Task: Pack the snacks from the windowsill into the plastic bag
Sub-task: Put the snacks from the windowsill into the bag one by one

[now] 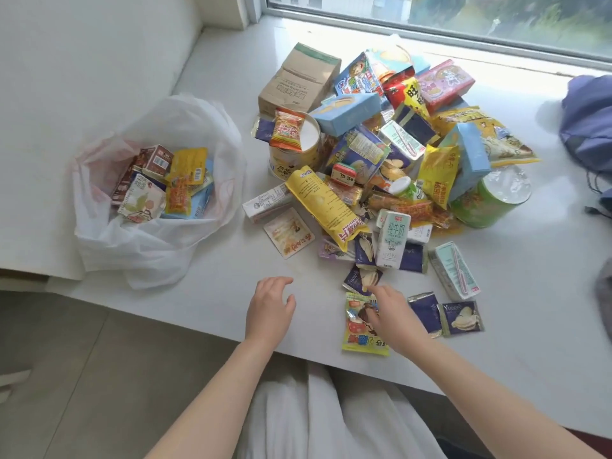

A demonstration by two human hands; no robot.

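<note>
A white plastic bag [139, 246] lies open on the left of the white windowsill [212, 293], with several snack packets inside. A big heap of snacks [381, 154] covers the sill's middle: boxes, tubs, pouches, a milk carton [392, 238]. My left hand [270, 309] hovers empty over the bare sill near the front edge, fingers spread. My right hand [389, 309] rests on a yellow cartoon packet [359, 339], fingertips touching a dark purple cracker packet [361, 279]. I cannot tell if it grips either one.
Two more purple packets [460, 318] lie right of my right hand, beside a pale green drink carton [455, 271]. A blue-purple cloth bag [589, 120] sits at the far right. The window runs along the back. A brown cardboard box [299, 81] stands behind the heap.
</note>
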